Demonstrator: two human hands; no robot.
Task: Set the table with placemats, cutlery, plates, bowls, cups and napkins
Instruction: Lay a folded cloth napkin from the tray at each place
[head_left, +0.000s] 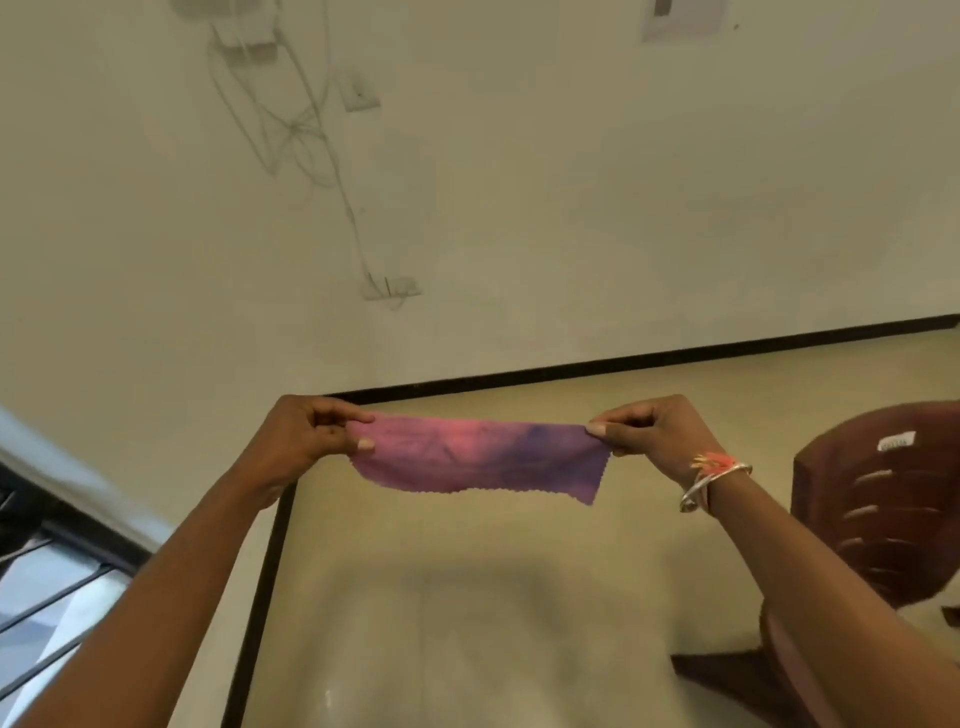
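Note:
A pink and purple cloth napkin (478, 457) with zigzag edges hangs stretched in the air in front of me, folded into a long strip. My left hand (311, 431) pinches its left end between thumb and fingers. My right hand (654, 431) pinches its right end the same way; bangles sit on that wrist. The table and the other tableware are out of view.
A dark red plastic chair (883, 509) stands at the right. Beige floor (467, 597) with a black skirting line lies below the napkin. A white wall (519, 182) with loose cables and sockets fills the upper half. A window grille (52, 597) is at lower left.

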